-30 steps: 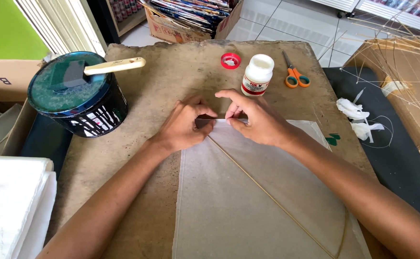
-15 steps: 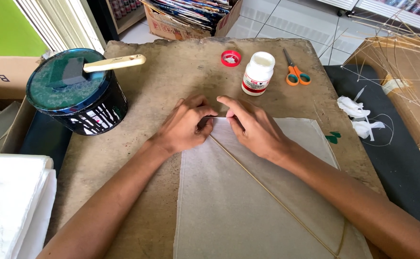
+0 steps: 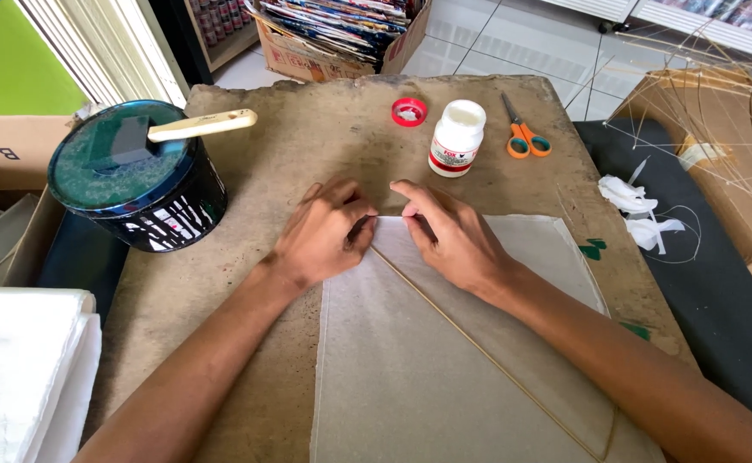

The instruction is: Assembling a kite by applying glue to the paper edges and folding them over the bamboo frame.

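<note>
On the far left of the brown worktop [image 3: 307, 146] we see a round dark tin [image 3: 135, 184]. Mid-worktop, our left hand [image 3: 320, 240] pinches the pale thin paper sheet [image 3: 427, 369] at its far corner — right hand [image 3: 449, 240] presses flat beside it, on the thin bamboo stick [image 3: 479, 347]. White glue bottle [image 3: 457, 137] stands farther off.

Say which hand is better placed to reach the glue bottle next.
Right, probably. The right hand lies almost directly below the white glue bottle; the left hand would have to cross over it.
</note>
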